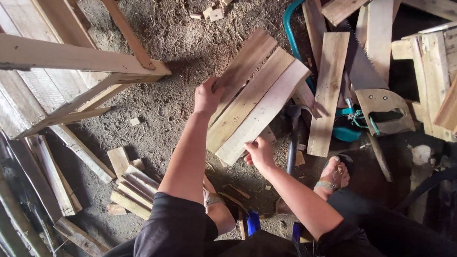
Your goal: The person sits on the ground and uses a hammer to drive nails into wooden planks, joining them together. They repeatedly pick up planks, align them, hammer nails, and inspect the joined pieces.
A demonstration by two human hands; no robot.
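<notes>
Head view, person crouched over a dirt floor (pixel 184 58). Left hand (pixel 207 96) has its grip closed on the upper-left edge of the top plank (pixel 246 63). Right hand (pixel 260 154) has its grip closed on the lower end of the pale plank (pixel 266 111). A third, middle plank (pixel 252 94) lies between those two, all three side by side and touching, tilted diagonally and lifted off the floor.

Landmark: the pale plank. Just right of it, a loose board (pixel 329 93) lies on the floor. Further right, a handsaw (pixel 373 86) with a wooden handle. Above right of it, a teal bow-saw frame (pixel 290 23). Just below its right end, a hammer (pixel 292 141), head up. Lower left of it, a pile of short offcuts (pixel 131 184). Far left, a wooden frame (pixel 56 59). Lower right, the person's sandalled foot (pixel 333 175).
</notes>
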